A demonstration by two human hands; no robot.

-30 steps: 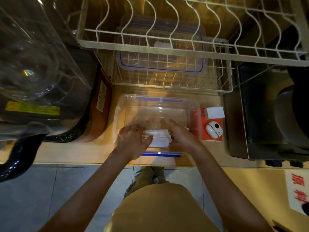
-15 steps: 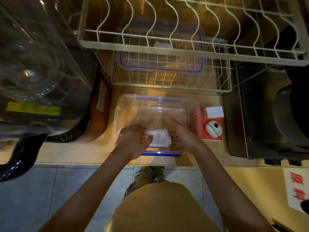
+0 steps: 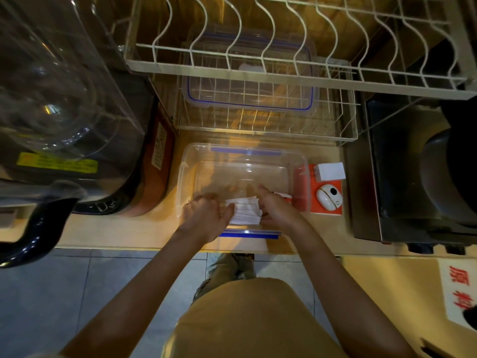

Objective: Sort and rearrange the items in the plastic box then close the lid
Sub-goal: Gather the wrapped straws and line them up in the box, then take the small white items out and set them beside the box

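A clear plastic box (image 3: 198, 161) with blue clips stands open on the wooden counter in front of me. Inside it, near the front wall, lies a stack of white packets (image 3: 244, 211). My left hand (image 3: 205, 215) presses against the stack's left end and my right hand (image 3: 275, 209) holds its right end, so both hands squeeze the stack between them. The box's clear lid with a blue seal (image 3: 249, 99) lies in the lower wire rack behind the box.
A white wire dish rack (image 3: 284, 73) overhangs the counter at the back. A large blender with a black handle (image 3: 59, 151) stands to the left. To the right lie an orange pad with a white round device (image 3: 329, 198), a small white box (image 3: 330, 171), and a dark metal appliance (image 3: 413, 177).
Both hands stay on the white stack. The left hand's fingers have curled in tighter, and the stack has been pressed more compactly near the box's front wall.
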